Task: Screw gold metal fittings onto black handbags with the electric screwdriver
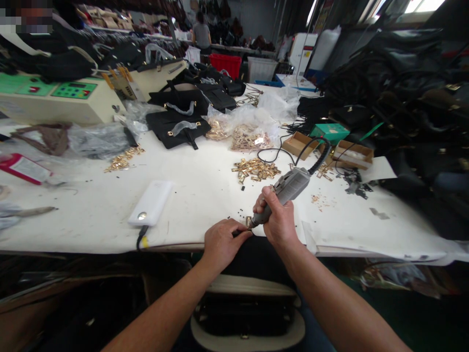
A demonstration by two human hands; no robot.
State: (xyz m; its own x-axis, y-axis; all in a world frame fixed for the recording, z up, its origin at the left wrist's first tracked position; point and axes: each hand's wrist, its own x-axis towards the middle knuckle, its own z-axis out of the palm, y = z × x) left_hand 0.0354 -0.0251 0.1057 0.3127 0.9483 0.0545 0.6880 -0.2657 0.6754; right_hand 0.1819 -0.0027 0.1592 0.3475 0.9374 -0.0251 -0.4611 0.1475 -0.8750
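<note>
My right hand (pixel 277 220) is wrapped round a grey corded power tool (pixel 289 188) and holds it tilted, tip down to the left. The tip meets a small gold metal part (pixel 248 221) at the near edge of the white table (pixel 198 195). My left hand (pixel 223 243) is pinched on a thin dark piece (pixel 239 232) right beside that tip. The tool's black cable (pixel 318 152) curves away to the back right. A black bag (pixel 252 254) lies below my hands at the table edge.
A pile of gold fittings (pixel 256 169) lies just beyond the tool. A white power bank (pixel 151 203) sits to the left. Black handbags (pixel 178 124), plastic bags of hardware (pixel 249 129), small cardboard boxes (pixel 353 154) and a beige machine (pixel 62 100) stand farther back. A person (pixel 201 34) stands at the far end.
</note>
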